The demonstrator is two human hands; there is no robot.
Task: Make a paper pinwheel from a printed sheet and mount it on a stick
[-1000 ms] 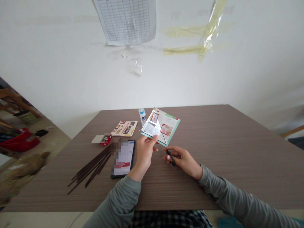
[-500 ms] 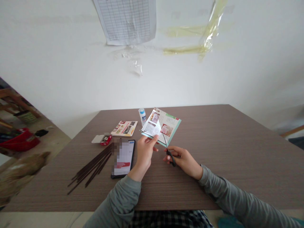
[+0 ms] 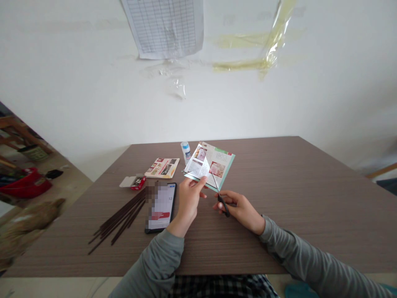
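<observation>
My left hand (image 3: 190, 197) pinches the lower left edge of a printed paper sheet (image 3: 223, 159), thumb on top, and holds it tilted above the table. The sheet carries small food pictures and a pale green border. In my right hand (image 3: 238, 209) is a pair of scissors (image 3: 223, 205) with black handles, its blade lying at the sheet's lower edge and pointing up over it. How far the blades are apart I cannot tell. Behind the sheet's left corner stands a small white bottle (image 3: 186, 154) with a blue cap.
On the brown table (image 3: 297, 186), a phone (image 3: 163, 209) lies left of my left hand, beside several thin dark sticks (image 3: 119, 221). Farther back are an opened small red box (image 3: 138, 182) and a folded printed paper (image 3: 163, 167). A white wall (image 3: 248, 107) rises behind the table.
The sheet has shifted very slightly to the left at its right side. Both hands stay almost in place, still holding the sheet and the scissors.
</observation>
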